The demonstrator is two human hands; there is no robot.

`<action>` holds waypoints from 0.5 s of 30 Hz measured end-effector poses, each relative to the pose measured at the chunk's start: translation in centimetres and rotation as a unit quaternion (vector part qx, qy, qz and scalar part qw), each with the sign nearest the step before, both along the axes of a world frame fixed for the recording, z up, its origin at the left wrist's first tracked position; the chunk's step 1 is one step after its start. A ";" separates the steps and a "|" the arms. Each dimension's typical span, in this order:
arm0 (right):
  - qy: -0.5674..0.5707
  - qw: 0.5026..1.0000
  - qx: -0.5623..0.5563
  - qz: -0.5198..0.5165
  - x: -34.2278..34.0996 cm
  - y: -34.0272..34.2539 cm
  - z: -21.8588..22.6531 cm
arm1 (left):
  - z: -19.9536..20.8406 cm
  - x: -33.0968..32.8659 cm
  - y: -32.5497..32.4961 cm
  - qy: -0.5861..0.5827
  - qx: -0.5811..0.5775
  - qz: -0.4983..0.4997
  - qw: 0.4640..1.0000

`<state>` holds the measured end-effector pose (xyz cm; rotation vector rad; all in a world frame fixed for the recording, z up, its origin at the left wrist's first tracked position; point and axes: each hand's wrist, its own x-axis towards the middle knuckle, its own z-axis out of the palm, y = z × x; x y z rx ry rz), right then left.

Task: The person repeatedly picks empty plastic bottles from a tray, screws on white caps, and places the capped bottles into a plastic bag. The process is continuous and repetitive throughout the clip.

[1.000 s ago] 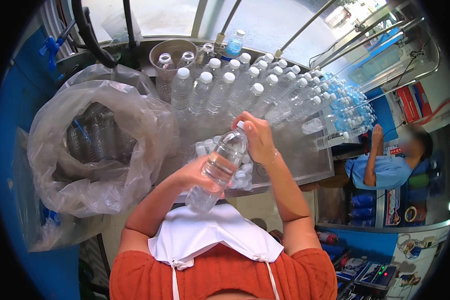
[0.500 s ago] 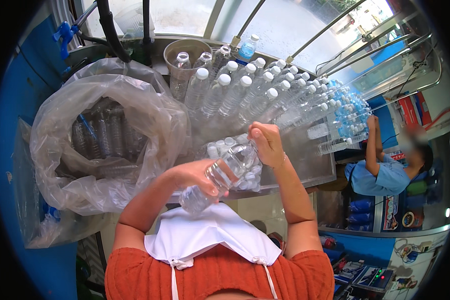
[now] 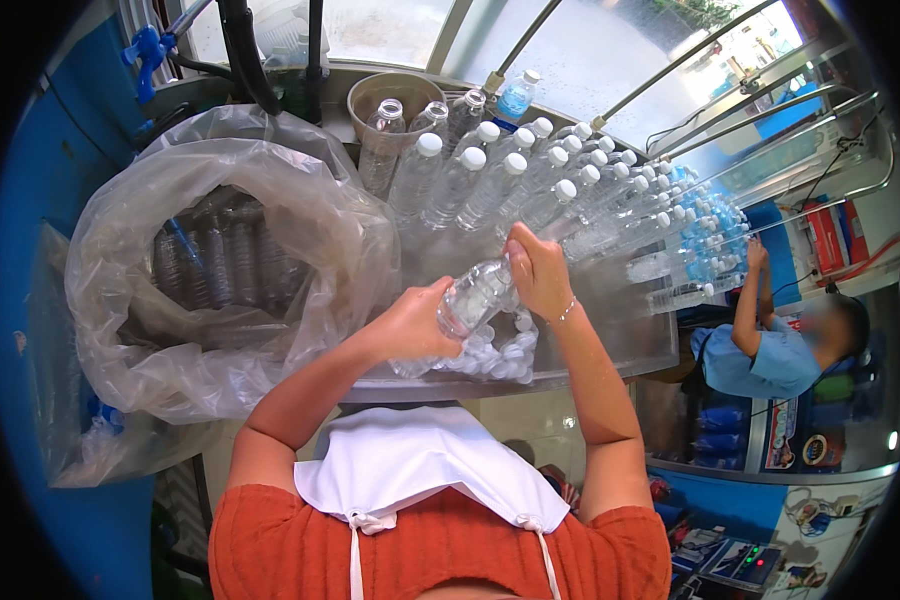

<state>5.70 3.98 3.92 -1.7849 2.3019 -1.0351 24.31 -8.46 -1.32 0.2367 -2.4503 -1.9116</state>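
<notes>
A clear plastic bottle (image 3: 467, 303) lies tilted between my hands above the metal counter, its neck pointing away to the right. My left hand (image 3: 422, 322) is wrapped round its body. At the neck end, the curled fingers of my right hand (image 3: 540, 272) are closed; they hide the mouth, so a cap there cannot be made out. Just under the bottle sits a clear bag of white caps (image 3: 505, 357). Beyond my hands stand rows of capped clear bottles (image 3: 485, 192), with several uncapped ones (image 3: 381, 150) at their left end.
A large plastic bag (image 3: 345, 290) holding clear bottles fills the left side. Behind it are a beige bucket (image 3: 360, 95) and a blue-handled tap (image 3: 147, 60). Metal rails (image 3: 660, 68) cross the upper right. A co-worker (image 3: 760, 355) in light blue reaches toward blue-labelled bottles at the counter's far right.
My left hand has carried the bottle up and away from my body, over the counter. My right hand stays closed at the neck end. The whole view has shifted slightly.
</notes>
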 end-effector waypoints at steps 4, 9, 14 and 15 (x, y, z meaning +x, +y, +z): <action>0.123 0.992 0.021 -0.034 -0.3 -2.2 1.4 | -1.9 -2.4 0.6 0.068 -0.030 0.124 0.989; 0.216 0.976 -0.010 -0.003 0.8 -5.7 0.7 | -6.3 -5.8 -0.4 0.146 -0.225 0.314 0.911; 0.150 0.987 -0.064 -0.006 1.3 -6.7 -1.5 | -9.1 -7.3 -1.2 0.139 -0.196 0.361 0.901; 0.105 0.991 -0.078 -0.011 1.3 -6.2 -1.7 | -9.3 -7.4 -1.2 0.138 -0.180 0.370 0.901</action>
